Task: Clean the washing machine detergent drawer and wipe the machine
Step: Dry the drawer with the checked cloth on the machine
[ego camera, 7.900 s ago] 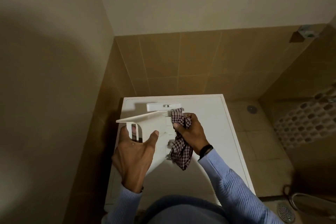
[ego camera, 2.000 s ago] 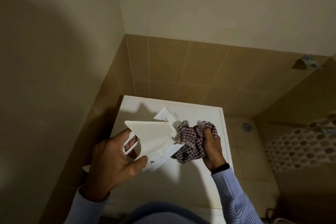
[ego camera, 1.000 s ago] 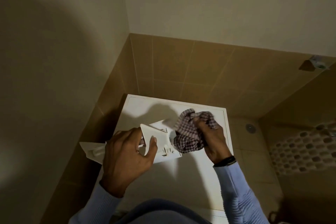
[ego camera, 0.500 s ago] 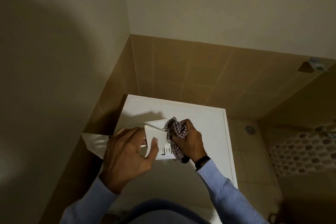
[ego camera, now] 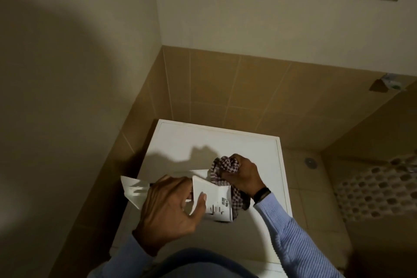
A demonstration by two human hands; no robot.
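- One white detergent drawer (ego camera: 212, 201), held above the washing machine (ego camera: 225, 142) top by the left hand (ego camera: 167, 212), fingers curled around it.
- One checked cloth (ego camera: 225, 169), bunched in the closed right hand (ego camera: 243, 176), pressed against the drawer.

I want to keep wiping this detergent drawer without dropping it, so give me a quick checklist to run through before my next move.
1. Left hand has a firm hold on the detergent drawer: ok, fingers and thumb wrap around it.
2. Right hand holds the checked cloth: ok, bunched in the fist against the drawer's far side.
3. Drawer is over the washing machine top if it slips: partly ok, its left end overhangs the machine's edge.
4. Machine top has room to set the drawer down: ok, only shadows on it.
5. Drawer compartments are clean: cannot tell, the light is dim and the hands cover much of it.
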